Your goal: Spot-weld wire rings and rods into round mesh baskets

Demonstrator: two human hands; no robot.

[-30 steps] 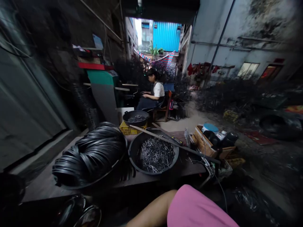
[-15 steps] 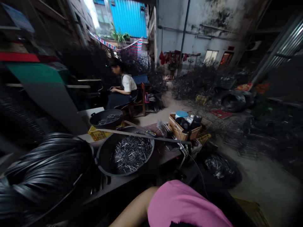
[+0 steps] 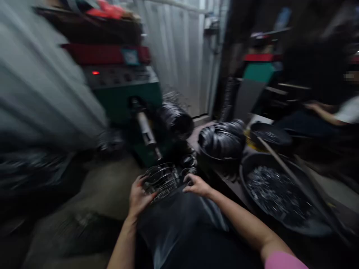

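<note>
My left hand (image 3: 140, 196) grips the near left side of a round wire frame (image 3: 162, 179), thumb on its front and fingers round its edge. The frame is made of thin metal rings and rods and sits above my lap. Close to its right side is my right hand (image 3: 196, 185), with its fingers curled in. What lies between those fingers is blurred. Just beyond it are round metal machine parts (image 3: 188, 160). Behind the frame, a machine with a green body and red top (image 3: 126, 91) points a pale rod-shaped arm (image 3: 146, 129) down toward it.
To my right, a dark basin (image 3: 246, 179) holds many short metal rods, with a long stick (image 3: 283, 164) across it. Coiled black wire (image 3: 223, 140) fills another tub. Further right sits a person in a white sleeve (image 3: 349, 110). Corrugated metal sheeting (image 3: 179, 48) stands behind the machine.
My view has swung left from the yard and the basins to the green machine. Both hands and the wire frame have come into sight; the seated person is now at the right edge.
</note>
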